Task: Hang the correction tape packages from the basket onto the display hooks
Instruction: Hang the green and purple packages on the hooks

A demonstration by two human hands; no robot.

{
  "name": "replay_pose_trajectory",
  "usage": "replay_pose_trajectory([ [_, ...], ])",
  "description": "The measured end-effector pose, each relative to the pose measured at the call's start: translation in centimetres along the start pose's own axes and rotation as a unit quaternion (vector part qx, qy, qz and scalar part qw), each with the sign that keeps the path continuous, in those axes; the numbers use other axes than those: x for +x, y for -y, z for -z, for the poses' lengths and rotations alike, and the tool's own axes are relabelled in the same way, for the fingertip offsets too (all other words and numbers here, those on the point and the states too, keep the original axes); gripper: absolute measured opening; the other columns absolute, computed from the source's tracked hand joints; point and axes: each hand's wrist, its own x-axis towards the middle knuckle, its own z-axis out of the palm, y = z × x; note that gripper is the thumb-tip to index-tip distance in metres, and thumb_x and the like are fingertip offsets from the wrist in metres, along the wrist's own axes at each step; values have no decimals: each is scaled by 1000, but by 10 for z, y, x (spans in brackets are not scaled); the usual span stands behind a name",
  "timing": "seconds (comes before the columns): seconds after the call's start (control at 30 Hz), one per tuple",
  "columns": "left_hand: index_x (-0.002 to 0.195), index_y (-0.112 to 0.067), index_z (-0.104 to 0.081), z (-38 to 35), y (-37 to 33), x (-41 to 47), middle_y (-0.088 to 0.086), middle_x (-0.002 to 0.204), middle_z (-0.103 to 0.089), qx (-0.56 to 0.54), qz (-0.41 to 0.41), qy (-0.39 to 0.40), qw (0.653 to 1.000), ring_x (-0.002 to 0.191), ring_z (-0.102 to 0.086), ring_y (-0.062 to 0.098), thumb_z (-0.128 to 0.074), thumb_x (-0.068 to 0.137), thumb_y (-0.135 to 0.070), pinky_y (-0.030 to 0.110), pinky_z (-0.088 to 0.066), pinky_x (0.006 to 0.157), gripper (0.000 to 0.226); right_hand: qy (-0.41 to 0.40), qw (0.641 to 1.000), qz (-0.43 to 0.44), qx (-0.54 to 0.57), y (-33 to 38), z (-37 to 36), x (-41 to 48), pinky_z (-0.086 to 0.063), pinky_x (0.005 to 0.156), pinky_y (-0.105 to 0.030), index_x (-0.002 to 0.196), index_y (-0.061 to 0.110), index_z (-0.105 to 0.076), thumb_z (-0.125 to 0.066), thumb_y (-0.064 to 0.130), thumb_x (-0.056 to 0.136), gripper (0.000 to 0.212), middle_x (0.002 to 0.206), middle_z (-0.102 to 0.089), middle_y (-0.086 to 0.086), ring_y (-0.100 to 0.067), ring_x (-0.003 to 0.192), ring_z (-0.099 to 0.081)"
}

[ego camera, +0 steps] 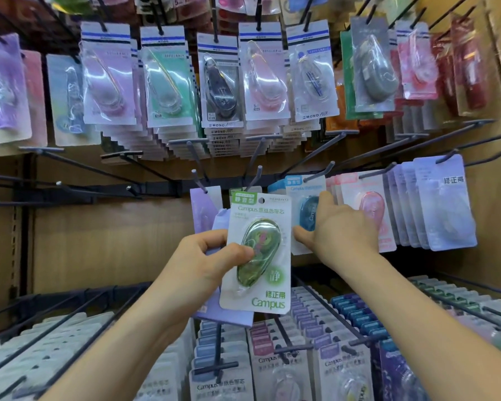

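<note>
One green package [258, 250] is pinched by left fingers [239, 251]; spread right fingers [326, 199] touch blue package [306, 212].

We see everything through one wide-angle camera worn on the person's head, facing forward and tipped a little down at a display wall [99, 241]. We stand close to it. Both forearms come in from the bottom edge, and the left hand [211, 256], holding a green package [258, 253], and the right hand [339, 227] sit near the centre. The top row of packages [219, 82] hangs above us, seen from below. The bottom row [275, 369] lies under us, seen from above. The lens splays the hooks [199, 180] outward to the left and right.
</note>
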Motion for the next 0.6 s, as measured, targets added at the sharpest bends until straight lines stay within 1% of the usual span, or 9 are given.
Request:
replay_pose_trajectory([
  [0.17, 94, -10, -76, 0, 3, -2, 3, 94, -78, 0, -8, 0, 1000, 85, -74, 22, -65, 88, -11, 25, -58, 71, 13, 11, 999, -8, 46, -4, 7, -10, -38, 68, -33, 139, 15, -32, -54, 61, 91, 70, 119, -61, -15, -36, 109, -59],
  [0.27, 95, -11, -76, -4, 4, -3, 2, 96, -77, -13, -19, -5, 1000, 86, -74, 19, -64, 89, -12, 28, -59, 73, 13, -60, 983, 4, 174, -20, 17, -32, -48, 72, -35, 133, 25, -44, -47, 66, 91, 59, 108, -68, -7, -32, 104, -62],
  [0.3, 96, -13, -76, -6, 5, -3, 1, 97, -77, -20, -22, -8, 1000, 87, -74, 18, -64, 90, -13, 30, -58, 75, 14, -59, 958, 19, 280, -22, 21, -44, -54, 73, -38, 129, 28, -51, -46, 67, 90, 55, 101, -71, -1, -26, 98, -66],
  [0.33, 97, -15, -75, -9, 5, -3, -1, 98, -77, -26, -26, -9, 999, 89, -73, 17, -63, 90, -13, 31, -56, 77, 15, -14, 907, 32, 419, -20, 26, -57, -58, 71, -40, 123, 29, -56, -47, 65, 89, 51, 95, -73, 3, -20, 91, -70],
  [0.4, 100, -17, -74, -17, 7, -3, -1, 101, -77, -42, -31, -8, 999, 94, -73, 17, -59, 93, -14, 34, -54, 81, 17, 156, 741, 54, 650, -10, 32, -80, -61, 71, -35, 120, 28, -62, -52, 52, 88, 41, 100, -76, 4, -15, 90, -74],
  [0.43, 101, -18, -73, -21, 8, -3, 1, 102, -76, -52, -32, -6, 998, 97, -72, 20, -57, 95, -14, 39, -55, 85, 18, 214, 679, 59, 700, -7, 31, -87, -61, 74, -35, 121, 30, -62, -54, 43, 90, 35, 105, -76, 3, -16, 93, -74],
  [0.47, 101, -20, -73, -26, 9, -3, 3, 103, -76, -64, -31, -5, 997, 100, -71, 24, -54, 96, -15, 45, -55, 89, 20, 234, 651, 64, 719, -4, 28, -92, -61, 77, -34, 122, 33, -61, -56, 35, 92, 30, 108, -75, 3, -16, 96, -73],
  [0.53, 102, -24, -70, -34, 8, -5, 6, 106, -74, -84, -32, -1, 996, 102, -70, 27, -49, 98, -19, 49, -55, 92, 22, 225, 642, 66, 730, 0, 20, -96, -59, 83, -32, 122, 39, -58, -58, 25, 94, 31, 109, -75, 6, -13, 99, -72],
  [0.6, 105, -26, -66, -40, 8, -7, 2, 106, -73, -89, -50, -2, 995, 103, -70, 21, -47, 98, -25, 46, -54, 92, 21, 217, 639, 61, 735, 3, 14, -97, -59, 86, -34, 123, 40, -58, -58, 25, 95, 32, 110, -75, 6, -12, 101, -72],
])
